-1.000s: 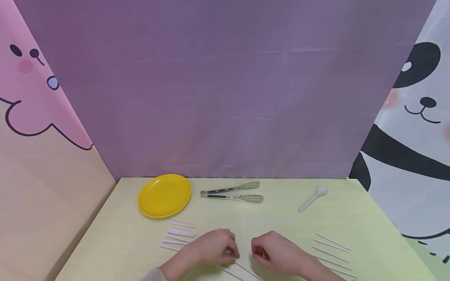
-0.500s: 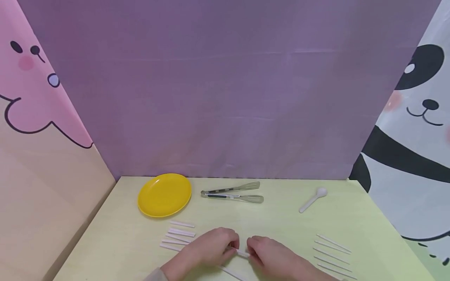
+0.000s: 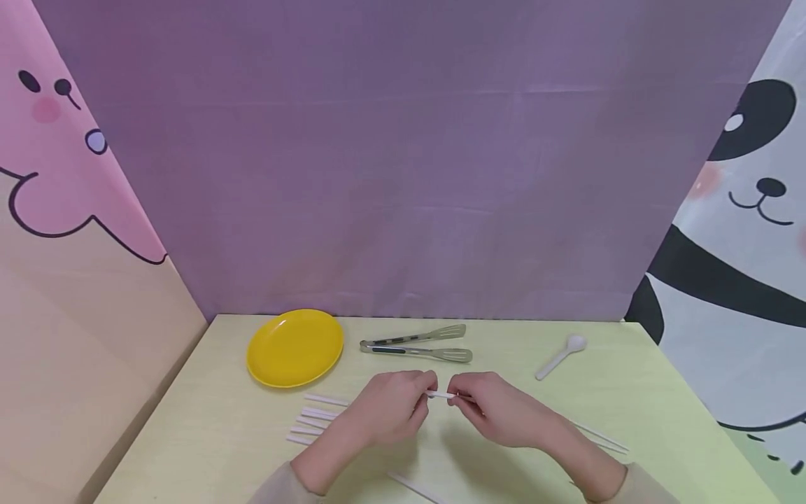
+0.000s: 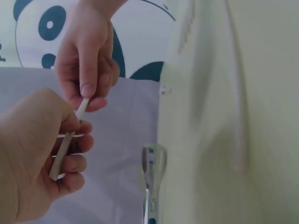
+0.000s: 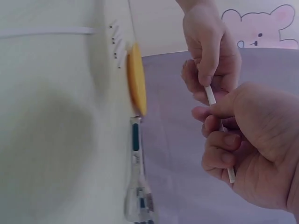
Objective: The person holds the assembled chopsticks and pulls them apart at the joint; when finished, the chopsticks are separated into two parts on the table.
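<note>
My left hand [image 3: 393, 406] and right hand [image 3: 504, 413] are raised over the middle of the table, close together. Both pinch one slim white chopstick [image 3: 441, 395], whose middle shows in the small gap between them. In the left wrist view the thicker end of the chopstick [image 4: 60, 156] lies across my left palm under curled fingers. From the right side, its other end [image 5: 231, 175] sticks out below my right fingers. Another chopstick [image 3: 415, 487] lies on the table beneath the hands, near the front edge.
Several short pale sticks [image 3: 326, 400] lie in a row at left, partly behind my left forearm. Thin sticks [image 3: 598, 435] lie at right, mostly covered by my right arm. A yellow plate [image 3: 294, 348], metal tongs [image 3: 415, 350] and a white spoon [image 3: 560, 357] are farther back.
My right hand has moved in to grip the chopstick that the left hand was holding near the table. Both hands have then lifted it up and away from the front edge.
</note>
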Tool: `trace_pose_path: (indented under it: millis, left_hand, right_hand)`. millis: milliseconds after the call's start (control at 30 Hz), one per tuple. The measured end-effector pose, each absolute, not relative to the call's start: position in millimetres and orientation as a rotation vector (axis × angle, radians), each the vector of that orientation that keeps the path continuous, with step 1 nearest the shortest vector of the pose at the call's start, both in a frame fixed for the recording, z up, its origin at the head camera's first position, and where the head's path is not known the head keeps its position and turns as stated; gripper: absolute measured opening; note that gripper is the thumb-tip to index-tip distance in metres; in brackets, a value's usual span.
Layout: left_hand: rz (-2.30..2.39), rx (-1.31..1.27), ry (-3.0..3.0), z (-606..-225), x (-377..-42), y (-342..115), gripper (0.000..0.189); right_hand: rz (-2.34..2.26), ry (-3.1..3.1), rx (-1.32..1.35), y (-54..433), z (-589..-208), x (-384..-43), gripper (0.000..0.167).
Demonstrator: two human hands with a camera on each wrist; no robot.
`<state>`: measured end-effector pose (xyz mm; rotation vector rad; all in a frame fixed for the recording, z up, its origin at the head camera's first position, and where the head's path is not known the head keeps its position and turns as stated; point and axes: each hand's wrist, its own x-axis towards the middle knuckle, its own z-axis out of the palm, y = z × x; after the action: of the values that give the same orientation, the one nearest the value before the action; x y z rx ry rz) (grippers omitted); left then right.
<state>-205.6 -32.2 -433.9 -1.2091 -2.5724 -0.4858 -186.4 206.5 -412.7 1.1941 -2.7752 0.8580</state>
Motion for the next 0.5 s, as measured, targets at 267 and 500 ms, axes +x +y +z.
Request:
trace_pose_path:
  millis: [267,500]
  left_hand:
    - [-0.381,-1.172,-2.45,-433.5,-204.5,-29.1,0.036]
    - [-0.33,-1.152,-2.244,-438.3,-205.2,-30.5,0.045]
  right_hand:
    - [0.724,-2.681,1.293,212.3,-396.2,-187.8,0.023]
    - [0.66,-2.653,1.27,213.5,-392.0,-182.0,0.022]
